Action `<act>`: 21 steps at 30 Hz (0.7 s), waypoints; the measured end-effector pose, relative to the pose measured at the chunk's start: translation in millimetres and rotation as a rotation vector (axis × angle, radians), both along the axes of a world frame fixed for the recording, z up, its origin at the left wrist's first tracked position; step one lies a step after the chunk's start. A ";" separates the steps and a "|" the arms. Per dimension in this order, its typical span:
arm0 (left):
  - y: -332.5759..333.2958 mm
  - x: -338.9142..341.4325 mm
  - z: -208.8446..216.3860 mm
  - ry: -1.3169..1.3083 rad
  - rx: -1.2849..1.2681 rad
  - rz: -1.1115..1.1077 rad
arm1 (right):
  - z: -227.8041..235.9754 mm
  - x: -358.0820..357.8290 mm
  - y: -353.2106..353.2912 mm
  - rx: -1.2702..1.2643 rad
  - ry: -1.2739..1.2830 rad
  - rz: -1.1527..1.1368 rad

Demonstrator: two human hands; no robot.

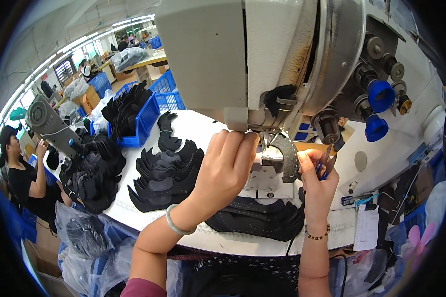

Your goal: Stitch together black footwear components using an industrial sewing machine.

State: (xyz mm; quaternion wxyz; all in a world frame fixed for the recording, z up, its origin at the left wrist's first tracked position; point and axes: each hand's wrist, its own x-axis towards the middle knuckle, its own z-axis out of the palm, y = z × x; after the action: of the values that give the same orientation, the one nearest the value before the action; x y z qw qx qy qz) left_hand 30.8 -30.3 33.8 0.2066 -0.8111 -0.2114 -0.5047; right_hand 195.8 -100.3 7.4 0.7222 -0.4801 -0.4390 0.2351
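A curved dark shoe-upper-like fabric piece [289, 157] lies over the metal post of the sewing machine [203, 54], beneath the needle area. My left hand [228, 166] is closed at the left of the presser foot, fingers curled down and pressed together; what they grip is hidden. At the piece's right edge, my right hand [318, 180] is closed, thumb and index finger together by its stitched rim. Blue-handled scissors [324, 168] are tucked in that same hand, blades pointing up.
Stacked black pieces [257, 218] lie in front of the post. More black piles [166, 173] cover the white table [129, 198] to the left, near a blue crate [142, 121]. A person [27, 173] works at another machine on the far left. Blue-capped tension knobs [380, 96] stick out at right.
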 end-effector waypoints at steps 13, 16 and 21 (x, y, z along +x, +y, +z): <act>4.8 -2.9 -5.4 0.035 0.015 0.027 | -7.7 2.3 4.7 0.038 -0.083 -0.054; 5.9 -4.1 -5.7 0.047 0.020 0.011 | -7.8 1.7 5.1 0.034 -0.090 -0.058; 6.6 -4.1 -7.7 0.046 0.055 -0.005 | -9.0 2.4 6.1 0.056 -0.073 -0.056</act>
State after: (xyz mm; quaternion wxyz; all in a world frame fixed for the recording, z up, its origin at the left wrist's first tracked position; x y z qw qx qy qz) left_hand 26.7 -23.7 26.1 0.2325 -0.8171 -0.1905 -0.4920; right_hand 198.3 -94.2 -1.6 0.7250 -0.4801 -0.4581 0.1847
